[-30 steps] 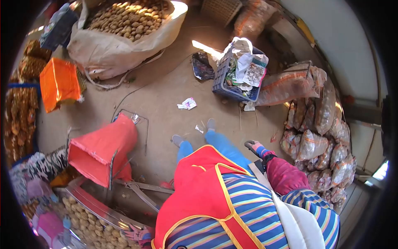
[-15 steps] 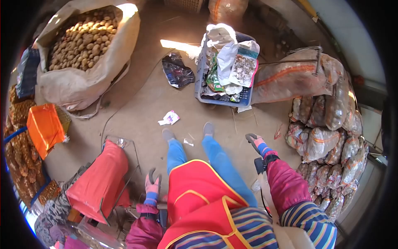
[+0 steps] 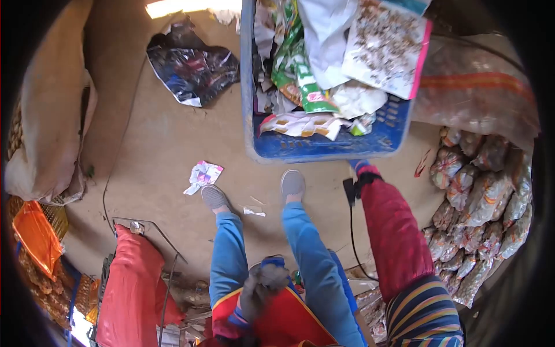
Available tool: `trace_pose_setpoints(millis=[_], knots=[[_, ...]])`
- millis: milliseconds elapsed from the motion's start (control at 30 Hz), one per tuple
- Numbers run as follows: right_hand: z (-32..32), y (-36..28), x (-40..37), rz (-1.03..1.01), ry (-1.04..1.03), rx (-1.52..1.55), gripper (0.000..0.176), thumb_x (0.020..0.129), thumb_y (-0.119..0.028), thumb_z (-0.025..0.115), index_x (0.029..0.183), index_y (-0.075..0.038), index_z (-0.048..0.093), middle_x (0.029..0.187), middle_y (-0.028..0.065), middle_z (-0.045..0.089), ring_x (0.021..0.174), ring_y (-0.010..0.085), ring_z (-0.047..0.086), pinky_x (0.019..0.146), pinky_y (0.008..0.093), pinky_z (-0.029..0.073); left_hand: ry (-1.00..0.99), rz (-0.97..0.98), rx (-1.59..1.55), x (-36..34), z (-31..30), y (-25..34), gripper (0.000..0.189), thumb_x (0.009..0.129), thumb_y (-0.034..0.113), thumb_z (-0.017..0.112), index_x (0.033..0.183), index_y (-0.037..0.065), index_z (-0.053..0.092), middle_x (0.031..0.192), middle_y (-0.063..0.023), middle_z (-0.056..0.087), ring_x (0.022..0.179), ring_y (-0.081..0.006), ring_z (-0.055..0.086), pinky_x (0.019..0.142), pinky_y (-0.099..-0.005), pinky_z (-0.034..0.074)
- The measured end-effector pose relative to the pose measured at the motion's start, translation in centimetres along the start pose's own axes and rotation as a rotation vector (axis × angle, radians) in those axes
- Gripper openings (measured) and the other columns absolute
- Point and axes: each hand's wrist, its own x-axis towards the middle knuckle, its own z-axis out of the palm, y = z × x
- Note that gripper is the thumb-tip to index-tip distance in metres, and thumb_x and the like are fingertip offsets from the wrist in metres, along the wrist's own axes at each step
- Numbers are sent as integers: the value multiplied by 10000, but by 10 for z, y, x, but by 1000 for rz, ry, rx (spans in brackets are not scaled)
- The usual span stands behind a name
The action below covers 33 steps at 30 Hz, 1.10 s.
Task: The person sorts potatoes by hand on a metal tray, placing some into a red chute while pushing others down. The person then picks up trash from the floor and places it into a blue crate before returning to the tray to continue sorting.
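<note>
A blue plastic crate [image 3: 324, 151] filled with torn paper and plastic wrappers stands in front of my feet. My right arm reaches to its near right edge; the striped glove cuff [image 3: 361, 166] shows there, while the fingers are hidden by the crate, so their grip cannot be made out. In the crate lie a green wrapper [image 3: 315, 92] and a dirt-covered white sheet [image 3: 384, 49] with a pink edge. My left hand [image 3: 263, 289], in a dark grey glove, is over my red apron, smeared by motion. Nothing can be made out in it.
Crumpled black plastic [image 3: 193, 63] and a pink-and-white paper scrap [image 3: 203, 176] lie on the floor. Filled mesh sacks [image 3: 483, 185] are piled at right. A large pale sack [image 3: 49, 104] stands at left. A red bag [image 3: 130, 283] hangs on a wire frame at lower left.
My view has come closer to the crate, which looks much larger. My right hand has moved to the crate's near edge. My left hand has swung inward over the apron.
</note>
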Motion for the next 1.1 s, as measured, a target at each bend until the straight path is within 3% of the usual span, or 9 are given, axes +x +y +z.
trace_pose_setpoints(millis=[67, 100, 233, 533, 767, 900, 1000, 1033, 1100], knots=[[4, 2, 28, 11, 50, 6, 630, 811, -451, 600, 1346, -153, 451, 1363, 163, 462, 1220, 351, 462, 1033, 428, 365, 489, -17, 403, 10, 45, -6, 463, 884, 475, 542, 1117, 77, 506, 1120, -68, 536, 1179, -245, 473, 1046, -420, 311], [2, 6, 40, 18, 73, 13, 637, 805, -453, 607, 1344, -151, 452, 1361, 163, 463, 1220, 351, 462, 1033, 427, 365, 432, 5, 402, 4, 30, -9, 540, 902, 469, 511, 1252, 63, 449, 1263, -102, 484, 1270, -275, 410, 1109, -457, 235], [-4, 17, 67, 42, 131, 43, 668, 780, -462, 633, 1337, -141, 453, 1352, 163, 469, 1218, 347, 463, 1030, 426, 367, 426, -55, 465, -1, 19, -13, 685, 919, 464, 462, 1404, 5, 308, 1430, -150, 359, 1358, -293, 307, 1137, -453, 185], [72, -5, -14, -50, 52, 71, 738, 724, -481, 691, 1322, -118, 456, 1333, 164, 480, 1214, 340, 464, 1025, 422, 369, 403, -47, 494, -1, 18, -5, 668, 910, 408, 468, 1410, 4, 285, 1431, -170, 347, 1360, -318, 297, 1142, -463, 175], [130, -110, -28, -173, -40, 105, 795, 680, -497, 737, 1310, -100, 459, 1317, 165, 489, 1211, 335, 465, 1022, 419, 372, 362, -53, 509, -3, 20, 3, 745, 897, 487, 481, 1420, 0, 269, 1440, -160, 343, 1365, -300, 293, 1132, -450, 204], [125, -164, -27, -237, -69, 104, 827, 655, -505, 763, 1303, -90, 460, 1309, 165, 495, 1209, 332, 466, 1020, 417, 373, 314, 2, 489, -9, 14, 14, 723, 902, 476, 488, 1418, 14, 281, 1443, -141, 351, 1356, -288, 310, 1128, -445, 214], [101, -174, -59, -282, -104, 50, 852, 636, -512, 783, 1298, -83, 461, 1302, 165, 499, 1208, 329, 466, 1018, 416, 374, 302, 102, 474, -10, 4, 18, 703, 903, 497, 496, 1433, 90, 277, 1427, -105, 379, 1329, -274, 346, 1113, -452, 242], [89, -174, -80, -280, -147, 7, 870, 615, -478, 813, 1306, -92, 451, 1284, 164, 505, 1192, 316, 481, 1016, 411, 380, 300, 158, 462, -12, -5, 16, 692, 902, 507, 501, 1440, 134, 276, 1412, -84, 400, 1317, -272, 361, 1097, -470, 278], [84, -156, -130, -460, -449, 319, 868, 582, -384, 862, 1293, -93, 458, 1240, 139, 519, 1181, 307, 489, 1014, 404, 390, 338, 296, 366, -11, 2, 17, 681, 899, 510, 510, 1443, 178, 271, 1395, -63, 412, 1307, -268, 374, 1067, -491, 323]])
